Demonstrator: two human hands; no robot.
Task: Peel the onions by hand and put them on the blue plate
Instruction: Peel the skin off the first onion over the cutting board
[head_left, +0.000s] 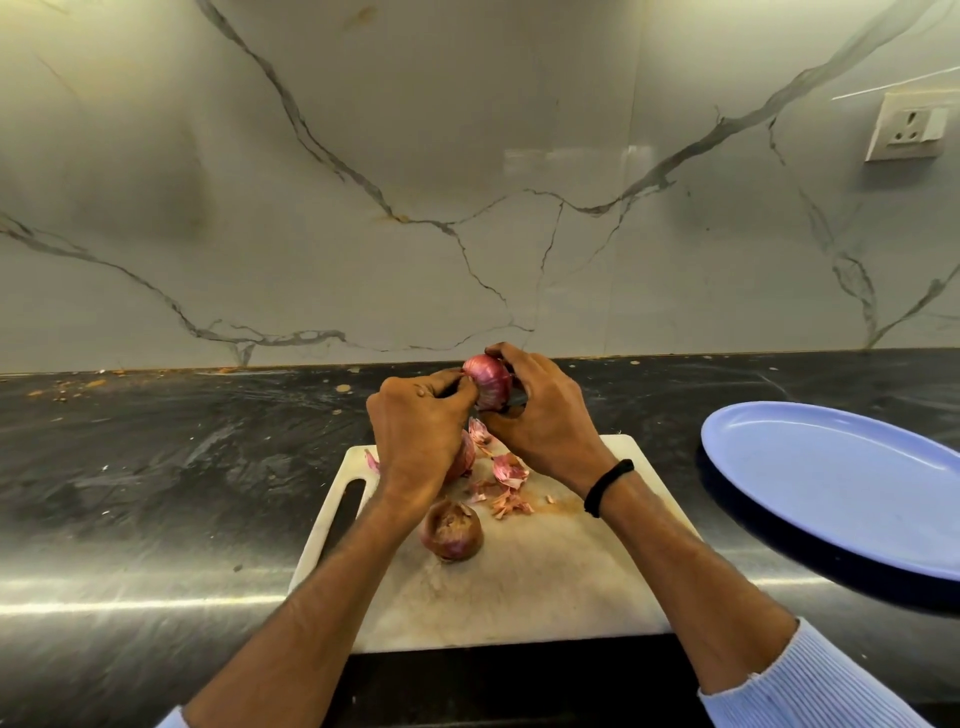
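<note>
Where the grey-veined white marble wall (467, 156) meets it, the dark polished stone counter (156, 467) carries all items. An oval blue plastic plate (831, 467) sits at the right, well apart from the hands, with nothing on it. A white rectangular cutting board (519, 587) with a handle slot lies at centre.

Above the board's far edge, the right hand (545, 421) grips a purple-red onion (488, 382), fingers curled over the top and thumb underneath. The left hand (415, 431), fingers curled, pinches the skin on the onion's left side.

A second brownish-purple onion (453, 530) rests on the board in its skin, just beside the left forearm. A third onion (465, 457) lies partly hidden beneath the left hand. Loose pink peel scraps (509, 470) lie on the board between the forearms. A black band (608, 486) circles the right wrist.
</note>
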